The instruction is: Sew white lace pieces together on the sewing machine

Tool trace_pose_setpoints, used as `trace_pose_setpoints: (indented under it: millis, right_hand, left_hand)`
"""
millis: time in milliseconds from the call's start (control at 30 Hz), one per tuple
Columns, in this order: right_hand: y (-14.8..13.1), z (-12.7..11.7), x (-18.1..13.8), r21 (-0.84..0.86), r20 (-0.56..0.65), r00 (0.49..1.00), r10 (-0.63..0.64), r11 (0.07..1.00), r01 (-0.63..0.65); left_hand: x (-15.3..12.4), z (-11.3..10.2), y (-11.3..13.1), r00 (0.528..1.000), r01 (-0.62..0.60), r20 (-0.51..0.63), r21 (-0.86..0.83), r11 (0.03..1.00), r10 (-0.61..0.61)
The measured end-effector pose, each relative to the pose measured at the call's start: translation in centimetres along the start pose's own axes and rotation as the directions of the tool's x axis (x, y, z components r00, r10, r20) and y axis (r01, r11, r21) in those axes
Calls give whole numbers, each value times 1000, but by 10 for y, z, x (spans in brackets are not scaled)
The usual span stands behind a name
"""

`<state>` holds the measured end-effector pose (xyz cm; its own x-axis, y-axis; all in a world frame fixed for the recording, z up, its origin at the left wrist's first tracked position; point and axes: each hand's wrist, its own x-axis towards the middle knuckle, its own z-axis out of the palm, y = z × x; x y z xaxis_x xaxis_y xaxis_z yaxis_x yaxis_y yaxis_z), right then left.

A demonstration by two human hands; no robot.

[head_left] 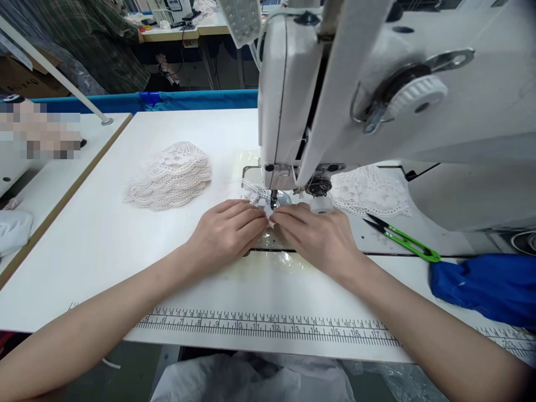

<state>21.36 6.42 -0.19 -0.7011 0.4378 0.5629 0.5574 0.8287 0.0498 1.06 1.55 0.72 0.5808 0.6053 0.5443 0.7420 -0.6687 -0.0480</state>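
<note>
Under the presser foot [273,199] of a white sewing machine [301,95] lies a small piece of white lace [256,191], mostly covered by my fingers. My left hand [230,229] is closed on its left part, fingertips close to the needle area. From the right, my right hand [316,231] pinches the lace edge, its fingertips nearly meeting those of the left. Left of the machine sits a stack of white lace pieces [171,176]. More lace pieces [368,190] lie to the right, behind my right hand.
Green thread snips [404,239] rest right of my right hand, beside a blue cloth [486,287]. A printed ruler [268,326] runs along the table's front edge. Beyond a blue fabric trough [201,100], a person in a plaid garment [87,39] is at the back left.
</note>
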Motion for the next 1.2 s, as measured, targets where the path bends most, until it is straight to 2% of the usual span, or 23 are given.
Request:
trace_pose_setpoints:
  millis: [67, 133, 200, 267, 400, 500, 600, 733, 833, 933, 1200]
  right_hand:
    - [2, 4, -1, 45, -48, 997, 63, 997, -61]
    - [3, 8, -2, 99, -76, 982, 171, 982, -163]
    - [4, 11, -2, 147, -57, 959, 279, 952, -268]
    - [4, 14, -1, 169, -24, 936, 350, 925, -341]
    - [4, 14, 1, 148, -13, 925, 379, 916, -373]
    - [4, 12, 0, 162, -26, 928, 372, 917, -364]
    - [2, 9, -4, 211, -47, 941, 334, 925, -317]
    - [-1, 0, -8, 152, -49, 992, 120, 982, -111]
    - [-5, -6, -9, 43, -14, 1000, 5, 999, -4]
    - [-7, -9, -10, 8, 15, 999, -43, 999, 43]
    - [-9, -11, -10, 4, 49, 998, -40, 999, 40]
  left_hand:
    - [4, -3, 0, 994, 100, 37, -9, 995, -99]
    - [11, -5, -1, 968, 217, 129, -4, 976, -215]
    - [19, -4, -3, 929, 285, 253, -17, 958, -272]
    - [26, 1, -5, 904, 320, 308, -33, 947, -295]
    - [34, 15, -6, 909, 348, 233, 31, 937, -346]
    - [32, 20, -8, 926, 335, 173, 35, 942, -336]
    - [26, 15, -9, 956, 241, 174, 4, 970, -238]
    - [13, 5, 0, 991, 59, 114, 77, 995, -67]
    - [2, 2, 9, 996, -13, 89, 172, 985, -3]
    - [-5, 2, 12, 992, -40, 124, 178, 983, 18]
    - [-8, 3, 11, 989, -22, 149, 114, 993, 5]
